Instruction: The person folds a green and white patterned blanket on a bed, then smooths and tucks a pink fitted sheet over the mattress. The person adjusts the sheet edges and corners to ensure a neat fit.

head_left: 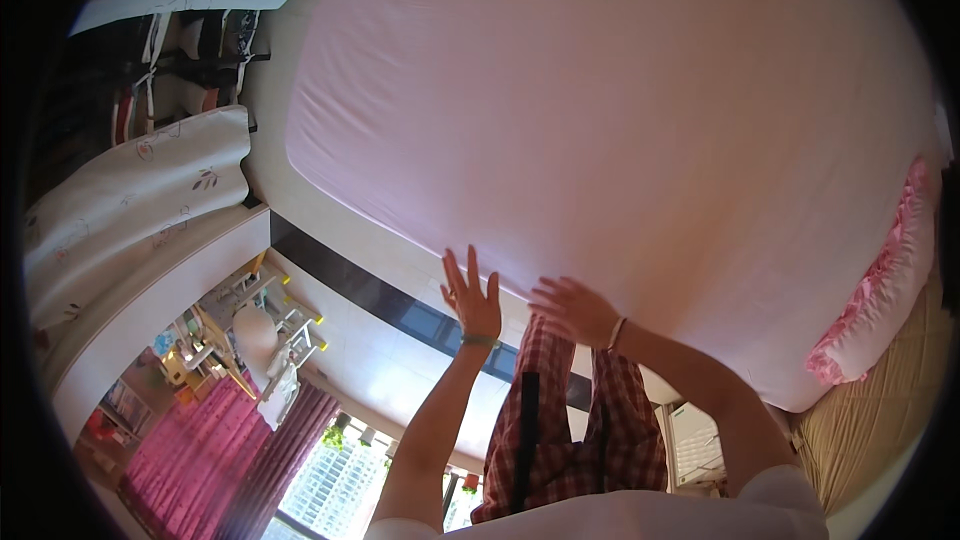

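A large bed with a smooth pink fitted sheet (600, 120) fills the upper middle and right. My left hand (473, 297) is raised beside the bed's near edge, fingers spread, with nothing in it; a thin band circles that wrist. To its right, my right hand (577, 312) is held just in front of the same edge, slightly blurred, its fingers stretched toward the left and holding nothing. Whether the right fingertips touch the sheet, I cannot tell. Faint creases run along the sheet's left side.
At the right lies a pink ruffled pillow (878, 285) by a tan quilted surface (870, 420). Patterned white curtains (150, 190) hang before dark shelves at the left. A dark floor strip (350, 280) crosses the pale floor. Beyond are a white chair (290, 340), pink curtains (195, 440) and a window (335, 480).
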Motion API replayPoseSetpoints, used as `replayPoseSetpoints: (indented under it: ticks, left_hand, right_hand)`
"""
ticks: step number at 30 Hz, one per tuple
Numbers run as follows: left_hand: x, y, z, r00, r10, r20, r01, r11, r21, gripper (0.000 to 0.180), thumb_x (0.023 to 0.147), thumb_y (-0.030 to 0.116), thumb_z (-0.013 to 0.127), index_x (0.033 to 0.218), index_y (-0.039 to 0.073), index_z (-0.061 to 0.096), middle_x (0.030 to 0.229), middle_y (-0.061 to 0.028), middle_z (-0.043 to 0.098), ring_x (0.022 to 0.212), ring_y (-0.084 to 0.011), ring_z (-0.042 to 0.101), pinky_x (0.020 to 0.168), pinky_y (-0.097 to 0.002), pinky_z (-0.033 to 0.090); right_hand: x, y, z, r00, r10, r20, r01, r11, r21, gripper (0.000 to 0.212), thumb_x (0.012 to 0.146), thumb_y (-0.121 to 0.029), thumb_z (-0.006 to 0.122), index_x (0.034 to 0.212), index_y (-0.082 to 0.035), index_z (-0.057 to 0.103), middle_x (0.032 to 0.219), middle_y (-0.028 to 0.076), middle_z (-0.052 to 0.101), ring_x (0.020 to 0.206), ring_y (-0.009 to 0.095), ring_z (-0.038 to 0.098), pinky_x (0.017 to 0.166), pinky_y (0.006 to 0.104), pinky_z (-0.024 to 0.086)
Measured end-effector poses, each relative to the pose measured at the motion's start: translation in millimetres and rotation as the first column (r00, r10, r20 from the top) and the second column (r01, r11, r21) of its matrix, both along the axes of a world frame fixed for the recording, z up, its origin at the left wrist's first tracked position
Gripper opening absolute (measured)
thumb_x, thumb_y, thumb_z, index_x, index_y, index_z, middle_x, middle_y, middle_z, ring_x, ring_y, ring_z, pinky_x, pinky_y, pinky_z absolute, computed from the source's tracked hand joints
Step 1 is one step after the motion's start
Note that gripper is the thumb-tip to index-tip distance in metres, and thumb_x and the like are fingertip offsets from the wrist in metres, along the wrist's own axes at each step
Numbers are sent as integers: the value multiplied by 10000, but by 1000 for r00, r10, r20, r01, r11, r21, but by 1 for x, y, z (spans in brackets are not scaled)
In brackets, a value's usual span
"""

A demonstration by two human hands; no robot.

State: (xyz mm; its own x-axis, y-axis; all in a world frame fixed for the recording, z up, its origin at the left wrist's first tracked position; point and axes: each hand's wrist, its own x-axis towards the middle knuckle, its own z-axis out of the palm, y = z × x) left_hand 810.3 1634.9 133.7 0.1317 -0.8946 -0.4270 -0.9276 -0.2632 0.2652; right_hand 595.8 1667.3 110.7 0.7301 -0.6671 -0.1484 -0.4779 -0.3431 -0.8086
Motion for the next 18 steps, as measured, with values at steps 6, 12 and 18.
replayPoseSetpoints:
  ticks: [6, 12, 18]
  left_hand:
    - [-72, -155, -18, 928, -371, -37, 343, 888, -308, 522, 977, 360, 471, 1470, 254, 335, 1570, -126, 161, 1444, -328, 159, 1105, -610, 119]
    - [-40, -267, -69, 880, -469, 81, 455, 778, -434, 528, 970, 381, 474, 1466, 257, 343, 1560, -103, 212, 1434, -301, 203, 1119, -575, 87]
    - [125, -330, -88, 882, -406, 238, 471, 776, -419, 560, 962, 459, 432, 1474, 255, 333, 1557, -69, 241, 1431, -283, 221, 1127, -546, 81]
  right_hand:
    - [-117, -171, -2, 813, -508, -284, 365, 826, -430, 575, 871, -229, 606, 1392, -98, 402, 1477, 87, 364, 1388, 280, 300, 1127, 441, 259]
    - [-83, -271, -31, 621, -749, -229, 522, 614, -592, 529, 931, -273, 544, 1404, -91, 392, 1501, 71, 338, 1403, 255, 279, 1130, 442, 243]
    - [109, -307, -56, 644, -714, -274, 519, 671, -529, 640, 871, -387, 586, 1404, -86, 400, 1502, 57, 340, 1417, 235, 249, 1145, 472, 194]
